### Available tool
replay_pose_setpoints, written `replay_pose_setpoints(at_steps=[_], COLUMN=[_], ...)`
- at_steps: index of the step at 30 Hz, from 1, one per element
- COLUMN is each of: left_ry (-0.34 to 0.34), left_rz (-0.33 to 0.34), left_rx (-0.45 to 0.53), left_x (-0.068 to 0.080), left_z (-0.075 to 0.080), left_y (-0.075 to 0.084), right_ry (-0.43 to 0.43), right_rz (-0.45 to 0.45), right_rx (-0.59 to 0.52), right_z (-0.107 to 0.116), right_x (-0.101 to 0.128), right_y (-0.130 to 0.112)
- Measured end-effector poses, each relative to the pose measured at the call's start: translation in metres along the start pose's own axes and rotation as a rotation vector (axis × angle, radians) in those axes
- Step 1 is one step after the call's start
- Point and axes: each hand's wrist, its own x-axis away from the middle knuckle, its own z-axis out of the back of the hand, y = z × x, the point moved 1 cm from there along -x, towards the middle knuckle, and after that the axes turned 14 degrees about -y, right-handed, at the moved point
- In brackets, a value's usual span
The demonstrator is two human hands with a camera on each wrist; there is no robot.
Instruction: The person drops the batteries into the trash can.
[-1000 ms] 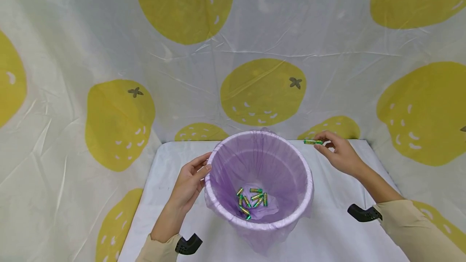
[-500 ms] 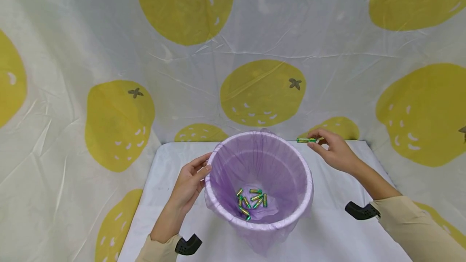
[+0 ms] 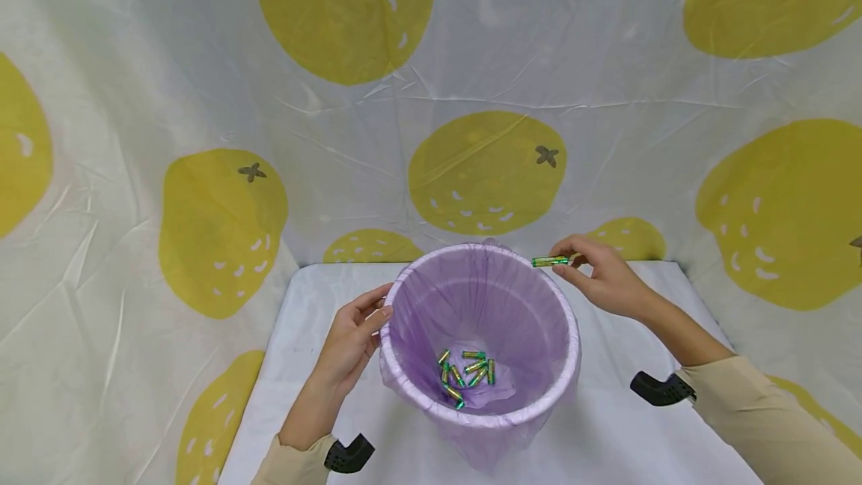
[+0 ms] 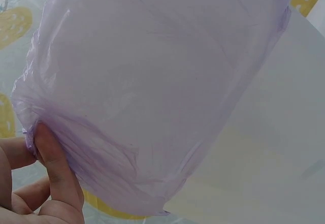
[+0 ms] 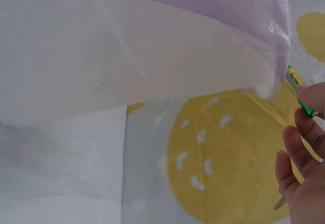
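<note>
One bin [image 3: 569, 365] with one purple liner [image 3: 471, 298] stands on the one white table [image 3: 606, 440]. About eight green batteries [image 3: 466, 370] lie heaped on its bottom; the exact number is hard to tell. One more battery [image 3: 550, 261] sits above the bin's far right rim. Two hands: left hand [image 3: 350, 339], right hand [image 3: 602, 279].

1. No text, brand, number or sign is showing legibly in any view.
2. The green-and-gold battery [image 3: 550, 261] is carrying print on its wrap, but it is appearing too small to read.
3. The batteries in the bin [image 3: 465, 371] are likewise showing only blurred markings.
</note>
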Motion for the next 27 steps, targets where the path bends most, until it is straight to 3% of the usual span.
replay_pose_setpoints(at_steps=[27], left_ry=[0.005], left_rz=[-0.002], left_rx=[0.01], left_x=[0.001], left_z=[-0.001], left_y=[0.001], right_ry=[-0.125], right_rz=[0.114], right_rx=[0.088], right_z=[-0.005], right_x=[-0.038], right_y=[-0.021])
